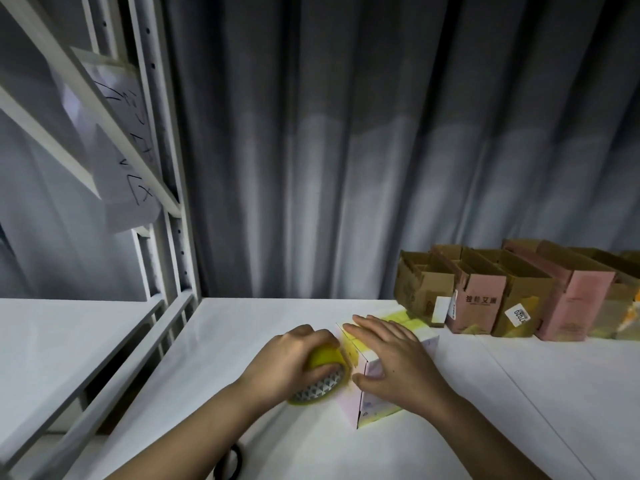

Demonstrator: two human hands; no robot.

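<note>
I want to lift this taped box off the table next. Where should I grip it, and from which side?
Probably from above: the box lies flat and long, its top narrow enough to span, so clamp the two long sides near the middle. The tape roll in the left hand sits against the left face; clear it first.

packing stockroom: metal shelving [152, 168], cardboard boxes [512, 292] lined on white table [242, 320].
</note>
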